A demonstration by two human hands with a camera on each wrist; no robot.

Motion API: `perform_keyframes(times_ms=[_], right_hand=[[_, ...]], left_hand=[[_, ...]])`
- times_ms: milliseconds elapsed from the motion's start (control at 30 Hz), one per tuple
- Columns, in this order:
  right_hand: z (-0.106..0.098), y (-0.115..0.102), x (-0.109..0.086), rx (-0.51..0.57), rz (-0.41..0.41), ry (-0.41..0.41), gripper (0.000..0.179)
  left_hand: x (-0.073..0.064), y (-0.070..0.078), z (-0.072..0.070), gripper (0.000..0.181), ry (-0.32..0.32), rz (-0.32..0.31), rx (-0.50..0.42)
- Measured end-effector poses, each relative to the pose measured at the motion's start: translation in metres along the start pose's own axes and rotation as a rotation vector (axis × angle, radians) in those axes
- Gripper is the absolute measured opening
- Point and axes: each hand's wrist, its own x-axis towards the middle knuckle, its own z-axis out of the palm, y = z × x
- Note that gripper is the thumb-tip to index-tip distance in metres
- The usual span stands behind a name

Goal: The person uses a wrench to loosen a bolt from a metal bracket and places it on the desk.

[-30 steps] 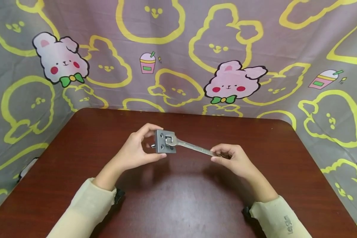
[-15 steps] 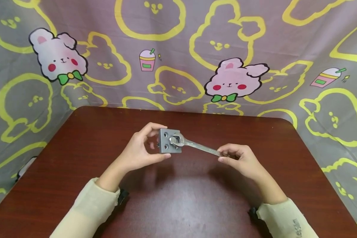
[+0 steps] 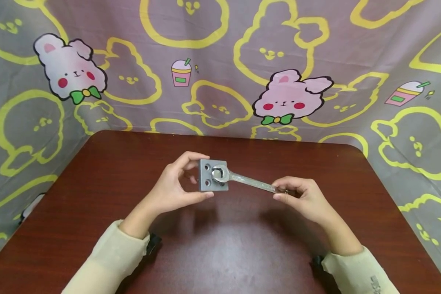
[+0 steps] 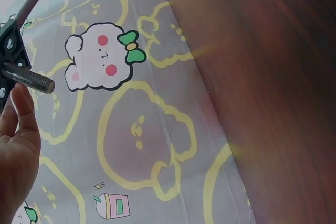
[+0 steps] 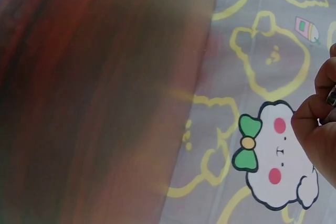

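Observation:
My left hand (image 3: 172, 187) holds a small grey square plate (image 3: 204, 175) by its top and bottom edges, thumb below and fingers above. Holes show near the plate's corners. A bolt head (image 3: 217, 174) sits at the plate's face, and the threaded bolt shank (image 4: 32, 78) sticks out of the back in the left wrist view. Around the bolt head lies the open end of a silver wrench (image 3: 251, 182). My right hand (image 3: 304, 197) pinches the wrench's other end between thumb and fingers. In the right wrist view only part of the right hand (image 5: 318, 124) shows, at the right edge.
A dark reddish-brown table (image 3: 220, 253) lies beneath both hands, which are raised over it. Behind and beside it hangs a grey-pink curtain (image 3: 220, 73) with cartoon bunnies and yellow outlines.
Both hands, with the plate and wrench, have shifted slightly right in the head view. The plate's front face has turned more toward the head camera. The grips stay the same.

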Motion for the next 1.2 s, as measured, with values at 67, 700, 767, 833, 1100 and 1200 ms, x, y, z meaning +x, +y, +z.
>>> perform_keyframes(times_ms=[67, 700, 767, 833, 1100, 1200], right_hand=[[0.000, -0.001, 0.000, -0.019, -0.003, 0.003, 0.023], [-0.001, -0.007, -0.004, -0.032, -0.027, 0.036, 0.024], [-0.002, -0.007, -0.003, -0.045, -0.027, 0.025, 0.023], [-0.004, -0.007, -0.002, -0.069, -0.029, 0.011, 0.024], [-0.019, -0.004, 0.009, -0.072, -0.061, -0.113, 0.023], [-0.025, 0.000, 0.016, -0.044, -0.056, -0.179, 0.022]], left_hand=[[-0.001, 0.000, 0.001, 0.073, 0.010, 0.007, 0.002], [-0.001, 0.003, 0.001, 0.072, 0.059, -0.013, -0.068], [-0.001, 0.002, 0.000, 0.071, 0.044, -0.017, -0.080], [-0.001, 0.003, -0.002, 0.071, 0.019, -0.020, -0.092], [-0.001, 0.005, -0.008, 0.068, -0.148, 0.020, -0.136], [-0.001, 0.006, -0.008, 0.067, -0.236, 0.016, -0.169]])
